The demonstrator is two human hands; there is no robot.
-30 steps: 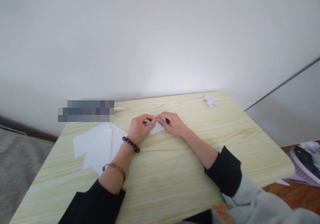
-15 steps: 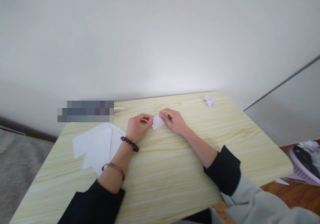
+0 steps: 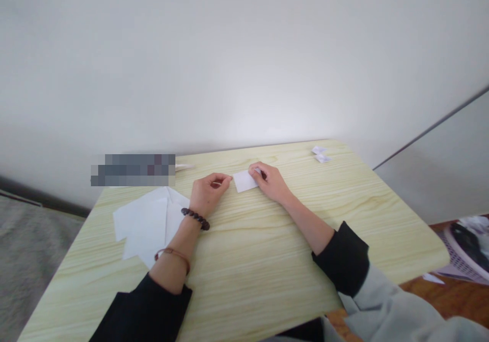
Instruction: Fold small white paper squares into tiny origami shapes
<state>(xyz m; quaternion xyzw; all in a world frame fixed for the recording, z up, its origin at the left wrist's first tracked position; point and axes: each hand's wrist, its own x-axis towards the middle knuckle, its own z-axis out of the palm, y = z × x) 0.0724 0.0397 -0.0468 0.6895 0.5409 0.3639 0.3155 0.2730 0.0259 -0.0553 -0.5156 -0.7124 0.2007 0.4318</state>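
A small white piece of paper (image 3: pixel 244 180), with straight edges, is over the middle of the table. My right hand (image 3: pixel 269 181) pinches its right end between thumb and fingers, which hide that end. Just left of the paper is my left hand (image 3: pixel 210 192), thumb and forefinger tips pressed together, with a narrow gap to the paper's edge. Nothing shows between those fingertips. Several larger white sheets (image 3: pixel 145 225) lie overlapping beside my left wrist, which partly covers them.
Two small folded paper pieces (image 3: pixel 321 158) lie at the table's back right. A blurred-out item (image 3: pixel 133 170) sits at the back left. The wooden table (image 3: pixel 260 271) meets a white wall. A purple basket (image 3: pixel 460 255) holding crumpled stuff stands on the floor at right.
My left fingertips have come off the paper's left edge and moved slightly left. My right hand has shifted a little right with the paper, which now lies more level and shows more of its face.
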